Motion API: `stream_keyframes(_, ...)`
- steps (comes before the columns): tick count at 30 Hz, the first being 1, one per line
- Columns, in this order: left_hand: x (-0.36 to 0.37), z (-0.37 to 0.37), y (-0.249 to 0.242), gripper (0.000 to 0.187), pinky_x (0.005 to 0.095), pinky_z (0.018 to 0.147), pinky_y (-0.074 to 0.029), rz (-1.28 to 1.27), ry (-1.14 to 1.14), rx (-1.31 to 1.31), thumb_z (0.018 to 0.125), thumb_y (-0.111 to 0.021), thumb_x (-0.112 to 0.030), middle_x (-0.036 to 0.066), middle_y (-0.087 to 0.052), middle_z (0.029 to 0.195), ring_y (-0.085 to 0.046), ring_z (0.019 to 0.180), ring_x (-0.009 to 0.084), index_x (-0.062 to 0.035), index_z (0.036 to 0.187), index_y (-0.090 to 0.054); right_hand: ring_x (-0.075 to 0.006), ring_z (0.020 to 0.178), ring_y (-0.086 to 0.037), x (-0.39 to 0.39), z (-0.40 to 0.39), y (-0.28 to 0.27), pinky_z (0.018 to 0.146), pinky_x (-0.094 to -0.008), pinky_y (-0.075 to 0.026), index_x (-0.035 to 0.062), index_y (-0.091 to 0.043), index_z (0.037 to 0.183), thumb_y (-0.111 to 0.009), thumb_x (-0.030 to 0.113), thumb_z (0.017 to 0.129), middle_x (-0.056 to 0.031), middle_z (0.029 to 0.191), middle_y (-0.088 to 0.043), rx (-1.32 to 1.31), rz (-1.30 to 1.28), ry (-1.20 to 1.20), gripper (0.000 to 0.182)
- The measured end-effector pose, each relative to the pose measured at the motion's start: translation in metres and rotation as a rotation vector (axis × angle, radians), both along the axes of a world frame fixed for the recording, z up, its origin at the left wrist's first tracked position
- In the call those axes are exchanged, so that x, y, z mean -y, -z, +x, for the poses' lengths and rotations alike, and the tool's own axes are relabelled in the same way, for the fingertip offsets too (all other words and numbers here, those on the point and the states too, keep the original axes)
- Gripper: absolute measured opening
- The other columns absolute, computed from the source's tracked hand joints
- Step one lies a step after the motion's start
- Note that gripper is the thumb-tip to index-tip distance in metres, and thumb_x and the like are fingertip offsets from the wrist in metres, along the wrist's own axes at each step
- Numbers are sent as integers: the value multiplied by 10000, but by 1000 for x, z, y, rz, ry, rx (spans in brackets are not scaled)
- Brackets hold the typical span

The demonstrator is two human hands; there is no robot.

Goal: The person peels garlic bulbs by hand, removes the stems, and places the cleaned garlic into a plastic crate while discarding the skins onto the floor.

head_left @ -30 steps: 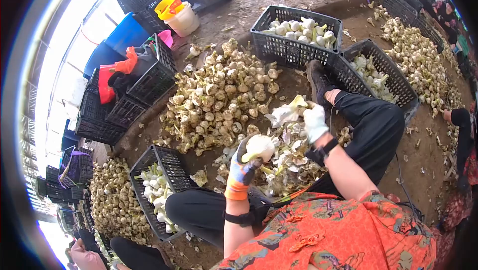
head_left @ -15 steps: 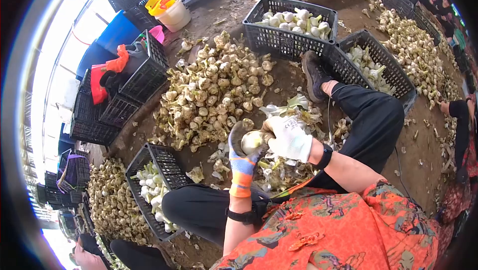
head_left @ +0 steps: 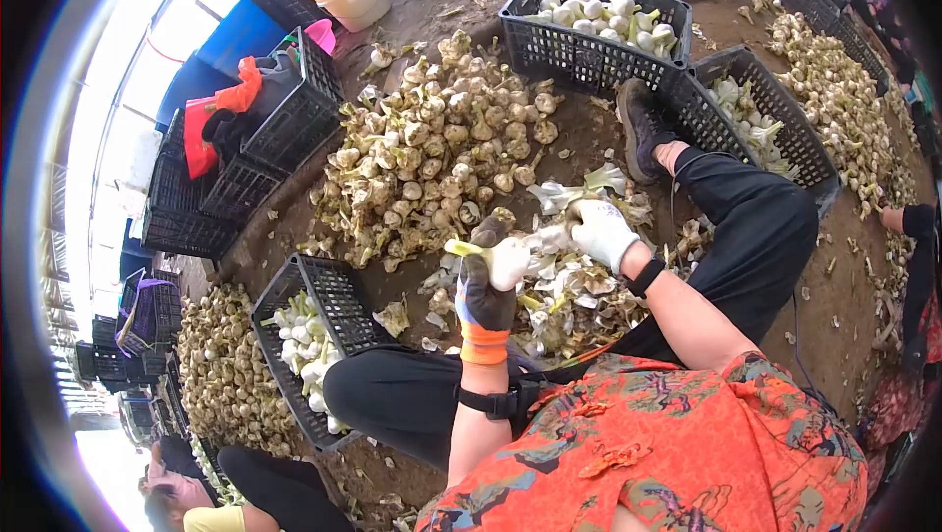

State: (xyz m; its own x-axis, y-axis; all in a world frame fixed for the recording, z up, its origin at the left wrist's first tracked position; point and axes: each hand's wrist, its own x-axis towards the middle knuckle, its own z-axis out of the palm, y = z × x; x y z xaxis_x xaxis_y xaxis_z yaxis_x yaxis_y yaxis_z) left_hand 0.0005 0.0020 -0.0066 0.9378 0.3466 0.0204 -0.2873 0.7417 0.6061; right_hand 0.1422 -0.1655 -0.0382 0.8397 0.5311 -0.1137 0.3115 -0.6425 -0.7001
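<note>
A white garlic bulb (head_left: 508, 263) with a pale green stem sits in my left hand (head_left: 485, 298), which wears a dark glove with a blue and orange cuff. The stem points left, and my fingers and thumb wrap around the bulb. On its other side my right hand (head_left: 601, 234), in a white glove, has its fingers closed on papery garlic skin (head_left: 551, 239) beside the bulb. Below both hands lies a litter of peeled garlic skins (head_left: 569, 298). Just beyond them rises a heap of unpeeled garlic (head_left: 422, 154).
Black crates of cleaned garlic stand at the front (head_left: 597, 66), at the right (head_left: 810, 154) and by my left knee (head_left: 339, 301). More garlic heaps lie left (head_left: 231, 365) and right (head_left: 834, 110). Stacked crates (head_left: 294, 125) and a white bucket (head_left: 359, 0) are at upper left. Other people sit at both sides.
My right hand has moved right, away from the bulb, with skin at its fingers. The left hand has turned, so the bulb's green stem now shows pointing left. The view has shifted slightly.
</note>
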Motion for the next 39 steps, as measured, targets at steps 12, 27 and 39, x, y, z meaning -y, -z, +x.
stream_keyframes(12, -10, 22, 28, 456, 482, 1037, -360, -112, 19, -99, 945, -466, -409, 166, -476, 1305, -461, 1197, 329, -3, 1143, -530, -127, 899, -590, -22, -19, -66, 762, -285, -489, -22, -570, 1170, -650, 78, 816, -71, 1070, -637, -865, 968, -154, 376)
stream_keyframes(27, -11, 46, 19, 314, 457, 951, -465, -237, -167, -8, 915, -554, -372, 122, -581, 1116, -580, 1017, 276, -64, 954, -601, -364, 828, -624, 4, -39, -25, 738, -431, -494, 15, -632, 1057, -603, 262, 806, -217, 907, -646, 49, 135, -232, 354)
stream_keyframes(39, -11, 46, 45, 769, 428, 1045, -323, 234, -403, -231, 873, -475, -603, 156, -361, 1322, -429, 1192, 285, -126, 1426, -236, -251, 941, -611, -37, 47, 24, 776, -448, -537, 69, -525, 1181, -505, 379, 934, -72, 1046, -610, -1311, 1409, 481, 397)
